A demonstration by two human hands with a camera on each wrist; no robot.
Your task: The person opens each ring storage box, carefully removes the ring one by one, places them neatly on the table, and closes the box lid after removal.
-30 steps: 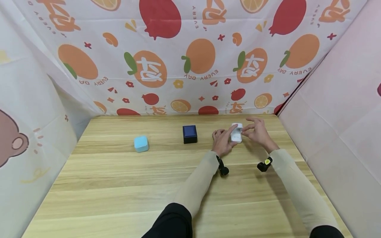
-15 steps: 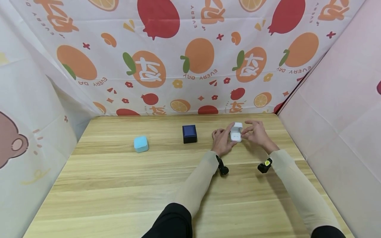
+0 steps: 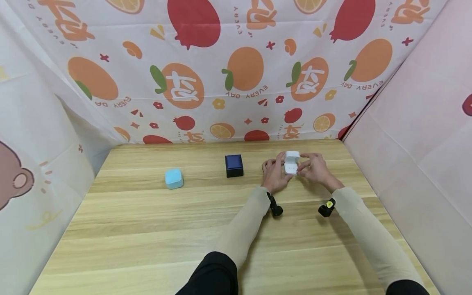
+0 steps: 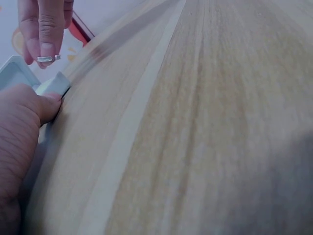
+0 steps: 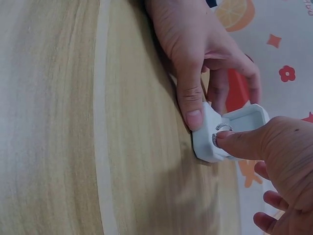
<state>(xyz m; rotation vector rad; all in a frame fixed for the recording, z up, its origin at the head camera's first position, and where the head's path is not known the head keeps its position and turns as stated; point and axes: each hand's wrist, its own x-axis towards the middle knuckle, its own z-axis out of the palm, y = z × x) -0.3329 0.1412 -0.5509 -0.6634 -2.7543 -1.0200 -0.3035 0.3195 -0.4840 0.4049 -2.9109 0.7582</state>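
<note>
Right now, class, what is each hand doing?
Left hand: holds the open white ring box steady, thumb against its side.
Right hand: pinches the ring in the box.

On the fruit-printed cloth hung behind the bench we read "EVERY DAY" in small orange capitals, printed upside down as we look at it (the letters curve under the oranges). We make it out beneath the orange left of centre, beneath the middle orange and beneath the one at the far right, and the single word "EVERY" runs sideways beside the big red fruit near the top. Several oranges carry a large white character, also inverted, which we cannot read with confidence. We find no lettering on the three small boxes, nor anything legible in either wrist view.
</note>
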